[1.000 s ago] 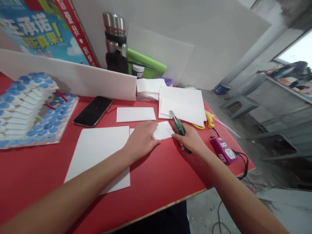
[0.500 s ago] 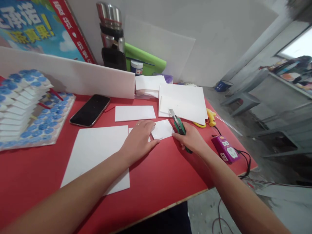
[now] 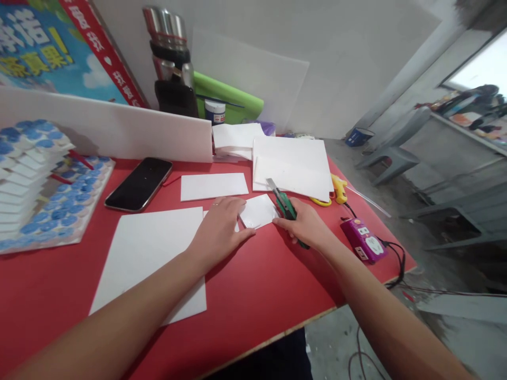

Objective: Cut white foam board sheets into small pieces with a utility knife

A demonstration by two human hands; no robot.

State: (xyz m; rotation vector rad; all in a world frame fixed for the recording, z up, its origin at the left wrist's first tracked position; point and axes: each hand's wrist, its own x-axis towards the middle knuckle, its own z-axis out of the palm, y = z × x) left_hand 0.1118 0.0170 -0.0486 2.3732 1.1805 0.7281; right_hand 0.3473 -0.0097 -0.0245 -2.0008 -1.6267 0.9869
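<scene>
A small white board piece [image 3: 259, 212] lies on the red table between my hands. My left hand [image 3: 222, 224] grips its left end, fingers on the far side and thumb at the near edge. My right hand [image 3: 307, 224] is closed around a green utility knife [image 3: 285, 205], its blade out and pointing up and left. The right thumb and a finger reach the piece's right corner. Under my left forearm lies a large white sheet [image 3: 154, 248]. A white strip [image 3: 214, 186] rests just beyond my left hand.
Stacked white boards [image 3: 293, 163] lie behind the knife. A yellow glue gun [image 3: 339, 189] and a purple power socket [image 3: 362, 240] sit at the right edge. To the left are a phone [image 3: 138, 183] and a blue-dotted white model [image 3: 59, 211]. A steel flask [image 3: 170, 58] stands behind.
The whole view has shifted slightly, so most things appear a little further left. Both hands keep nearly the same hold on the piece and the knife.
</scene>
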